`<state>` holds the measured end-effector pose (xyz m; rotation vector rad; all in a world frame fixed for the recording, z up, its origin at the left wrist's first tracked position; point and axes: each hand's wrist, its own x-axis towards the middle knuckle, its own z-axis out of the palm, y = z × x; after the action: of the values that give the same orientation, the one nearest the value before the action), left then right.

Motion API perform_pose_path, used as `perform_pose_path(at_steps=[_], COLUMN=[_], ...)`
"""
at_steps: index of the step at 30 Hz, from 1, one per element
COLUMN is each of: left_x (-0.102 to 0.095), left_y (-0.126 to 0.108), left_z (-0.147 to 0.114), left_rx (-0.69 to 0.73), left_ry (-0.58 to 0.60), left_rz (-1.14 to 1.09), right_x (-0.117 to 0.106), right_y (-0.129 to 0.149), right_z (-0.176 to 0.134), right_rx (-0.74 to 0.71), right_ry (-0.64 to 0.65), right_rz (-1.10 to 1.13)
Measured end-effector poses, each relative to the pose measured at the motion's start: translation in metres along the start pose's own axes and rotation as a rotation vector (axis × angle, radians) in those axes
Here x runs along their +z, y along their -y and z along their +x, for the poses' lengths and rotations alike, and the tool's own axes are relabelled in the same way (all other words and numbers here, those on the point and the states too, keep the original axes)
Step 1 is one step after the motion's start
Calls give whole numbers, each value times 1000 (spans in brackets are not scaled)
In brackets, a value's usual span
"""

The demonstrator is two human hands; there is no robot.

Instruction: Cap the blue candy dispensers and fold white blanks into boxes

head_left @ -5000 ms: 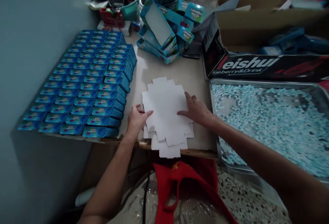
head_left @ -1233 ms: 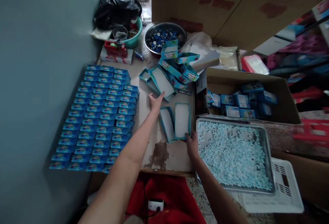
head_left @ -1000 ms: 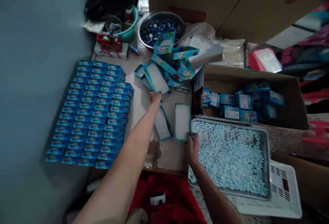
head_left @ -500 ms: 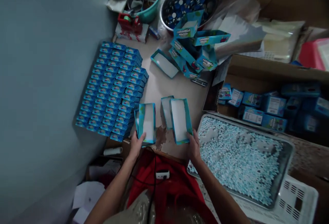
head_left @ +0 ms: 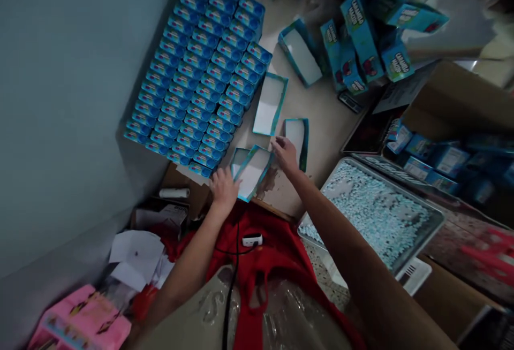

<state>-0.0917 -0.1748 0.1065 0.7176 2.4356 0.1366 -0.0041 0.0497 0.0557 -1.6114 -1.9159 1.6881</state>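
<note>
My left hand (head_left: 225, 187) is open, its fingers spread beside the near corner of the stacked small blue boxes (head_left: 196, 93). Just right of it lies a tilted open blue carton (head_left: 254, 172) with a white inside, overlapping another open carton (head_left: 240, 156). My right hand (head_left: 285, 153) hovers over the table with its fingers apart and nothing visible in them. In front of its fingertips rests an open carton (head_left: 270, 105) near the stack. One more open carton (head_left: 296, 133) is right behind this hand, partly covered by it.
A further open carton (head_left: 303, 58) and a pile of printed cartons (head_left: 361, 39) lie farther back. To the right stand a metal tray (head_left: 436, 221) of pale blue pieces and a cardboard box (head_left: 439, 85) holding blue boxes. A wall (head_left: 72, 98) bounds the left.
Both hands have let go of the open cartons they held. The right one's carton now appears to lie farther forward, near the stack. The view has turned and shifted.
</note>
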Motion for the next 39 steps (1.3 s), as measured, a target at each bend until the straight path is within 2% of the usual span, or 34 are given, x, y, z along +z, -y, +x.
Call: perform_pose_path(at_steps=[3,5,7,10,13,15,21,26,28,30,31,33,35,36,37,39], left_x=[-6,-1,7,17,20,20,20,18,16,13,12,8,3,1,-1,-6], left_y=[-27,-40,-46,-45,-45,-49,-56,-39,-30,-17,-9,11,35,48,60,77], left_z=[22,41,57,68,64,54,9,-12,-17,-23,-27,-37,-47,-52,-57,-65], left_rx=[231,271,265,297,326,343,407,394,391,370,347,262,141,79,21,-66], left_ry=[-8,44,78,114,163,198,307,405,426,419,407,358,284,246,210,156], left_rz=[15,-27,-47,-43,-18,-1,32,45,38,37,43,70,112,133,152,184], right_x=[-20,-28,-30,-26,-20,-18,-31,-30,-25,-18,-15,-6,5,11,16,22], right_y=[-11,-6,7,32,46,46,24,17,18,20,21,22,20,18,15,6], right_z=[-24,-38,-41,-26,-6,-2,-34,-57,-63,-66,-67,-68,-66,-65,-63,-59], right_rx=[-55,-188,-426,-739,-833,-865,-981,-1064,-1028,-926,-855,-707,-655,-694,-769,-954], right_ry=[-50,-38,48,317,587,704,876,948,973,961,906,694,488,454,487,677], right_rz=[-211,-316,-467,-767,-1049,-1162,-1276,-1203,-1171,-1105,-1060,-996,-1009,-1037,-1066,-1096])
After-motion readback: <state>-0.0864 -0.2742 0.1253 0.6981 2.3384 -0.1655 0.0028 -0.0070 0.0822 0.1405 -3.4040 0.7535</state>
